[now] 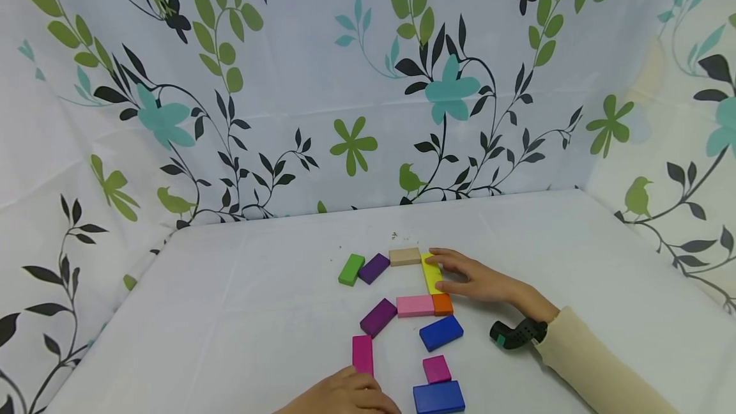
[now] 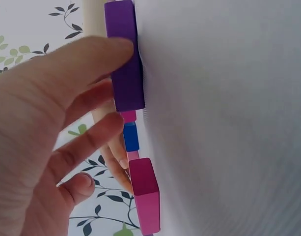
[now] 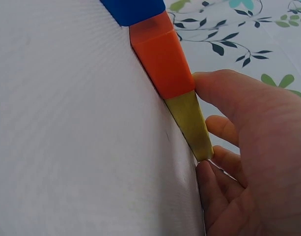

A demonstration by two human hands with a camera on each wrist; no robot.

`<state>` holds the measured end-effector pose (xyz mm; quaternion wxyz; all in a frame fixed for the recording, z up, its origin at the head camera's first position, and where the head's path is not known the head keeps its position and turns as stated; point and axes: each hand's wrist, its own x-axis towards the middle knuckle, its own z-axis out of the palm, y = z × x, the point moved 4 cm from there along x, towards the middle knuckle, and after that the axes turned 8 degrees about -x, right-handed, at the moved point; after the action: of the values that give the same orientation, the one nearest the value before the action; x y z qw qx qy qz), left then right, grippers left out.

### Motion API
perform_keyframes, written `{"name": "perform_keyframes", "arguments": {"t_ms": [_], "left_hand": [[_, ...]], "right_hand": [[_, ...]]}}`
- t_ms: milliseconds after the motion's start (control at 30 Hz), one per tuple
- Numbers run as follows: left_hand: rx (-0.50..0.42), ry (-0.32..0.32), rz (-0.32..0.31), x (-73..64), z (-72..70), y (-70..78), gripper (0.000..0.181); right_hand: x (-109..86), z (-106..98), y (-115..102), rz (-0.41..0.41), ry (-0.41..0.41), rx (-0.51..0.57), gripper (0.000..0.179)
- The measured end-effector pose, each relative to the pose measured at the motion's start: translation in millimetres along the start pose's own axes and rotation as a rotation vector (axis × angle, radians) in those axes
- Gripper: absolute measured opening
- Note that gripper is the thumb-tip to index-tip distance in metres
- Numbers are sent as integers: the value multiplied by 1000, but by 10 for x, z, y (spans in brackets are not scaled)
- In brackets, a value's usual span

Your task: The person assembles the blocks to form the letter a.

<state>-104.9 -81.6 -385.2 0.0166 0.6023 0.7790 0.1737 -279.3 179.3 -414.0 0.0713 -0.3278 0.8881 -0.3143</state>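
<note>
My left hand [image 1: 347, 393] is at the bottom edge of the head view, just below an upright magenta block [image 1: 363, 354]. In the left wrist view its thumb lies across a purple block [image 2: 124, 73], pinching it against the fingers; the head view hides that block. My right hand [image 1: 480, 280] spans a yellow block [image 1: 432, 275] lengthwise, thumb by the near end and fingertips at the far end. An orange block [image 1: 443, 305] sits right at the yellow block's near end. From there a pink block [image 1: 415, 306] extends left to a dark purple block [image 1: 378, 317].
Left of the yellow block run a tan block [image 1: 405, 257], a violet block [image 1: 374, 268] and a green block [image 1: 351, 269]. Nearer me lie a blue block [image 1: 441, 333], a short magenta block [image 1: 437, 369] and another blue block [image 1: 439, 397]. A leaf-patterned curtain [image 1: 287, 82] stands behind the white table [image 1: 230, 312].
</note>
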Motion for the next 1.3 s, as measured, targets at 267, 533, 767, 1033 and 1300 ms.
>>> {"name": "perform_keyframes", "arguments": {"t_ms": [267, 533, 767, 1033, 1300], "left_hand": [[41, 46, -34, -2, -2, 2, 28], [20, 60, -65, -2, -9, -45, 32], [33, 65, -76, 18, -6, -59, 35], [77, 59, -116, 73, -3, -95, 33], [169, 132, -120, 94, -9, -97, 25]], "right_hand": [[9, 6, 8, 7, -2, -1, 54], [18, 3, -16, 7, -8, 5, 55], [2, 3, -9, 8, -6, 3, 55], [-13, -3, 2, -1, -1, -4, 55], [2, -1, -11, -8, 3, 4, 55]]}}
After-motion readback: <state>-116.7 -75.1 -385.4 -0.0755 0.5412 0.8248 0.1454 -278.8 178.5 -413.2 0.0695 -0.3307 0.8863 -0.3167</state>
